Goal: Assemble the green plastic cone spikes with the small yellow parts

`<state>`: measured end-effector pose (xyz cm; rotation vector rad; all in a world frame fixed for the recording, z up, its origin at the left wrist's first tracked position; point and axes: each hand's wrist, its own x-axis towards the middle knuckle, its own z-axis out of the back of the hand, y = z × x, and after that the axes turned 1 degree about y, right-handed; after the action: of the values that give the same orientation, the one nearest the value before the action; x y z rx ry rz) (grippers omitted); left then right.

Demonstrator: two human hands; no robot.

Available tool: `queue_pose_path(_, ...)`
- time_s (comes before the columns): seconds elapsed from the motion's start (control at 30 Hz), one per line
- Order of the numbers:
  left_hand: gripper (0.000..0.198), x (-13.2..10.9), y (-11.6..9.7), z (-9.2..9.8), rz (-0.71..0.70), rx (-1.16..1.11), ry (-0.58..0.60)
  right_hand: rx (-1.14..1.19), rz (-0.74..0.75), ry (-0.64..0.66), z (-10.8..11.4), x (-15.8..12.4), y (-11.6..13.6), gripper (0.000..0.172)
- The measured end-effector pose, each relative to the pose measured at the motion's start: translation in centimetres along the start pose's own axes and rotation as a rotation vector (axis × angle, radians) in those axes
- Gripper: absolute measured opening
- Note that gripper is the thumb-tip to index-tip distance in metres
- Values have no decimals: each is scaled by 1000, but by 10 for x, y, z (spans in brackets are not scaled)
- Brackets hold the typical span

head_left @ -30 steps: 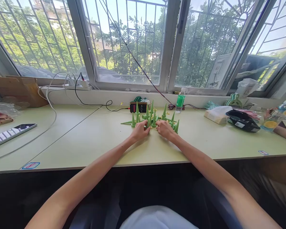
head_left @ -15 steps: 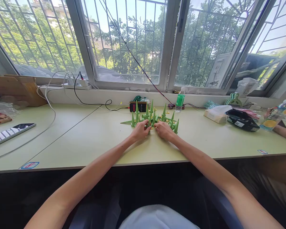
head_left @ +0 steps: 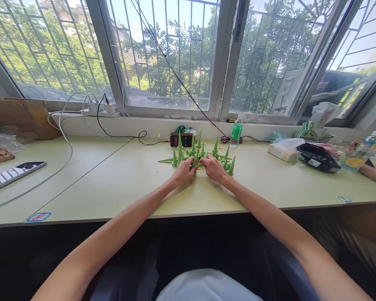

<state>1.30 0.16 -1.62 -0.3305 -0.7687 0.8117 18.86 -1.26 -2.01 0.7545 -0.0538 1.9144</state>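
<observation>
Green cones | long axes mostly vertical, tips up | left hand, right hand: curled, grip unclear

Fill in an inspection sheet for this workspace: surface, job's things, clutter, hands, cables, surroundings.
Surface: pale yellow-green tabletop, seam at left.
Job's things: green cone-shaped pieces, many upright, clustered.
Clutter: smartphone at left; green-labelled bottle and tissue box toward the right.
Hands: left hand and right hand at the cluster; fingertip grip unclear.
Cables: white cable crosses the tabletop's left side; black cable lies farther back.
Surroundings: barred windows; another person's arm, far right.
</observation>
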Motion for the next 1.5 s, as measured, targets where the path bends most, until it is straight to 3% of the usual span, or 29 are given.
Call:
queue_pose_path(0.3, 15, 2, -3, 2, 12, -68, -164, 215, 77, -102, -2, 3, -2, 23)
queue_pose_path(0.53, 17, 2, -5, 3, 28, -113, -237, 256, 112, -138, 2, 1, 4, 26)
queue_pose_path(1.5, 19, -1, -9, 4, -14, -169, -199, 405, 155, -142, -1, 4, 2, 21)
